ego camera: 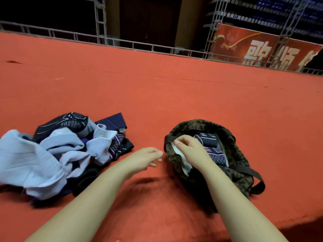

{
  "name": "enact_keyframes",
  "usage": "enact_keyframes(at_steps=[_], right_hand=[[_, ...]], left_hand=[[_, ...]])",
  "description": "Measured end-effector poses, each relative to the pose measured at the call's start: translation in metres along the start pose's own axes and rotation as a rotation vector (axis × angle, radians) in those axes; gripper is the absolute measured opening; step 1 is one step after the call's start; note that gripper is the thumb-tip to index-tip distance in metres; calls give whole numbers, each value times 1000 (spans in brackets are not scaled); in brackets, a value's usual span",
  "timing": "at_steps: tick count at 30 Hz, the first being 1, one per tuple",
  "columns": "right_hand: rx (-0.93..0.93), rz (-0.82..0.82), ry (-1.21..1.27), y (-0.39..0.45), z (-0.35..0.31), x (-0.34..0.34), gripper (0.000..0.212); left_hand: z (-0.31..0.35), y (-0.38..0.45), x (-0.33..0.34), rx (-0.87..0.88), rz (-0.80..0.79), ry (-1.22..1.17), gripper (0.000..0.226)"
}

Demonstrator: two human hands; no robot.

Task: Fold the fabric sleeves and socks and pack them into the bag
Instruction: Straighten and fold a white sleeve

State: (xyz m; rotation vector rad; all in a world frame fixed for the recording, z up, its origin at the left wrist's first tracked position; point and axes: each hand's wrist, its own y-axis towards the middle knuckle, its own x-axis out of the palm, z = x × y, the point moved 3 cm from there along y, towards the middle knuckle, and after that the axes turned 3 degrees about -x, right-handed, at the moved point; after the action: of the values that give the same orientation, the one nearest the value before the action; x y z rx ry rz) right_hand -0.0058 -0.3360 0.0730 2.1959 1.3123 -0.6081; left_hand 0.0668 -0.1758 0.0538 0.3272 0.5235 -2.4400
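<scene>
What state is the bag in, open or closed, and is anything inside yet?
Open. The bag's mouth gapes upward, with folded dark patterned pieces lying inside. The right hand holds a white piece at its rim.

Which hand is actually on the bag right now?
The right hand, pinching a white cloth at the bag rim; the left hand hovers short of it, holding nothing.

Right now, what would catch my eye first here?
Probably the wide red carpeted surface that fills the view. On it at left lies a tangled heap of pale blue and dark patterned fabrics; at right the right hand holds something white at the mouth of a dark leopard-print bag.
</scene>
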Motion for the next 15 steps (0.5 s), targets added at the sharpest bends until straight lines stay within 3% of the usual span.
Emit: enact_keyframes(at_steps=[4,8,13,15], right_hand=[[-37,-259,23,-14,-21,67,14],[-30,-467,88,-36,-33,131,12],[14,-528,270,-54,-71,193,15],[61,-502,368,-60,-84,209,15]], left_hand=[[-38,-58,-35,25,158,85,10],[-65,-125,-66,56,294,101,9],[-99,-194,-130,73,760,181,12],[-116,-197,-145,34,830,224,9]])
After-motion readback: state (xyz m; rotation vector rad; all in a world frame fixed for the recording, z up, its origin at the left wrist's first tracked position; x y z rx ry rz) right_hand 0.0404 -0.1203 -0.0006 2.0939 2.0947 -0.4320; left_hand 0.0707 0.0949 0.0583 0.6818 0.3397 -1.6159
